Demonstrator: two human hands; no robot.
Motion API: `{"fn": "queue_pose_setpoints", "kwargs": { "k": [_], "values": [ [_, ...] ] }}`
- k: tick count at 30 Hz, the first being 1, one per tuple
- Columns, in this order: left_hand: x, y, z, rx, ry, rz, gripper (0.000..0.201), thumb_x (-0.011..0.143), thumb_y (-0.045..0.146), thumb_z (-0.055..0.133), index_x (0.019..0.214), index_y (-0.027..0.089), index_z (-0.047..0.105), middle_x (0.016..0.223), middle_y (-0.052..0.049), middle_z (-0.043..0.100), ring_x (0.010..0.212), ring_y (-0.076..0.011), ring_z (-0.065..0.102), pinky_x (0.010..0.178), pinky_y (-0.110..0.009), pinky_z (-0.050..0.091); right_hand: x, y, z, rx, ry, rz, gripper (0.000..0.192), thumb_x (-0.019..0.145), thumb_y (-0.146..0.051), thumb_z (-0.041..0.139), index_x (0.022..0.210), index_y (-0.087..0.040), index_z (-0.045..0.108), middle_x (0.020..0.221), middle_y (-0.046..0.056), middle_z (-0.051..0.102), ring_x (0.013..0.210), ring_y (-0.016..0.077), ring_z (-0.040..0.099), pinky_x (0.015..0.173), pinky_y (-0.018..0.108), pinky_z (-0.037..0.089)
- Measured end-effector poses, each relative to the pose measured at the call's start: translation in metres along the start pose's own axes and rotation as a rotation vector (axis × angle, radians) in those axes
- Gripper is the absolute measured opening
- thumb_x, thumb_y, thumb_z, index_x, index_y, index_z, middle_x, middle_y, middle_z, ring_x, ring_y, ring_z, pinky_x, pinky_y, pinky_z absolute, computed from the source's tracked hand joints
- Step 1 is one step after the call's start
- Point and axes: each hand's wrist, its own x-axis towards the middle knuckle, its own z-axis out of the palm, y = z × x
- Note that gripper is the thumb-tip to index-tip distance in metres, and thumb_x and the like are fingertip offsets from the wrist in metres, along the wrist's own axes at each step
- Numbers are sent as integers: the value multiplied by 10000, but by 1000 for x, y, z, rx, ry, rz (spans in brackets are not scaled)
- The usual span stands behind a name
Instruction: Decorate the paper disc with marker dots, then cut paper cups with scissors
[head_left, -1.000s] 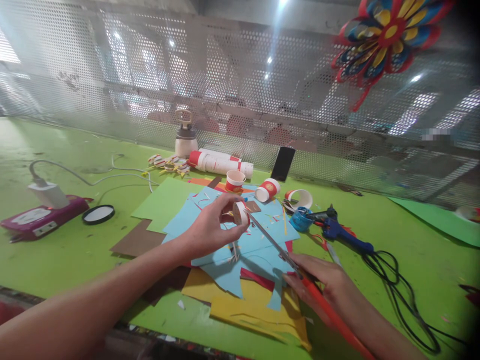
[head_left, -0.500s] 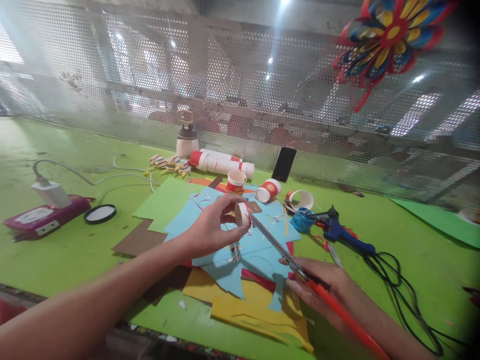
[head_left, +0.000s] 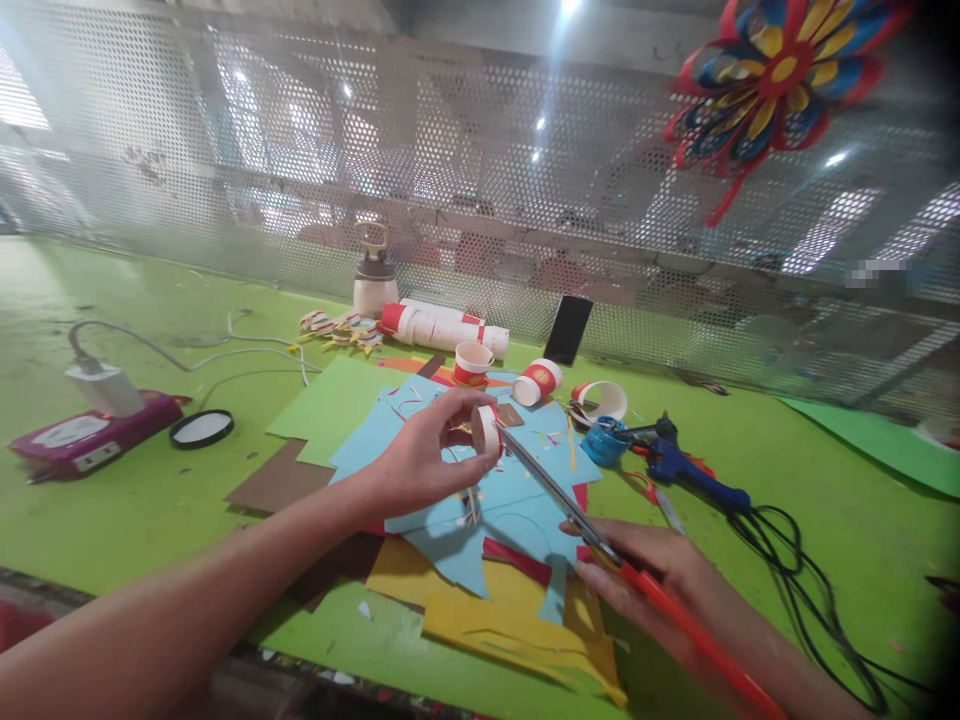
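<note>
My left hand [head_left: 420, 455] holds a small paper cup [head_left: 484, 428] on its side above the blue paper sheets [head_left: 517, 490]. My right hand [head_left: 652, 585] grips orange-handled scissors [head_left: 570, 505], whose long blades point up and left with the tips touching the cup's rim. Thin cut strips hang from the cup under my left fingers. Yellow [head_left: 517, 630], red and brown paper lie beneath the blue sheets.
Paper cups [head_left: 472, 362] and a cup stack [head_left: 442, 328] sit behind. A blue glue gun [head_left: 690, 470] with a black cord [head_left: 802, 570] lies to the right. A phone [head_left: 568, 328] leans on the mesh wall. A pink power strip [head_left: 82, 435] and round lid [head_left: 201, 428] are at left.
My right hand and the scissors have shifted slightly; the blades stay at the cup's rim. The left hand has barely moved.
</note>
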Motion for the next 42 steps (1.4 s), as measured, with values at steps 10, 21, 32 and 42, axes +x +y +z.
{"fn": "queue_pose_setpoints", "kwargs": {
  "k": [10,21,32,42],
  "values": [
    [0,-3,0,6,-3,5,394,790,197,648,1158,123,526,1041,-87,651,913,-163,663,879,-346,588,2,5,-1,-96,23,-82,271,915,-342,504,994,-182,708,799,43,711,735,195,668,625,262,513],
    [-1,-8,0,44,14,-3,406,780,206,662,1157,143,528,1056,-81,644,960,-186,663,894,-354,588,-1,12,2,-222,90,-106,292,968,-343,475,1163,-212,649,1125,80,714,991,214,672,806,300,531],
    [1,-7,0,77,17,7,372,790,209,646,1133,114,538,1016,-73,639,896,-157,662,868,-328,596,-1,14,3,-203,88,-83,304,957,-357,477,1126,-194,670,1036,75,730,894,211,678,764,301,523],
    [1,-7,-3,271,16,54,388,770,207,633,1140,114,562,1079,-96,640,899,-158,644,836,-325,598,1,8,-7,-89,-104,10,327,938,-425,467,960,-195,699,758,28,694,658,185,639,564,257,495]
  ]
}}
